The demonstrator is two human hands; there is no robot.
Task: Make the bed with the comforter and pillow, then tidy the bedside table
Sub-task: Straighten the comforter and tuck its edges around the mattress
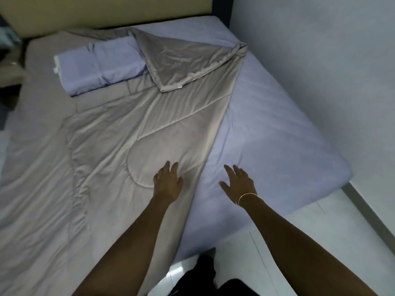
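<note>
Comforter (111, 146): covers mattress's left part; long edge runs diagonally from pillow (100, 67) to foot.
Left hand (167, 182): fingers spread, on comforter, nearer that edge.
Right hand (239, 182): fingers spread, over bare sheet (267, 133).

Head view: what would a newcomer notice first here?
A quilted beige comforter lies askew over the bed's left side, its top corner folded back, leaving the lavender fitted sheet bare beside the wall. A lavender pillow sits near the headboard. Up front, the left hand presses the comforter; the right hand spreads over the sheet.
</note>
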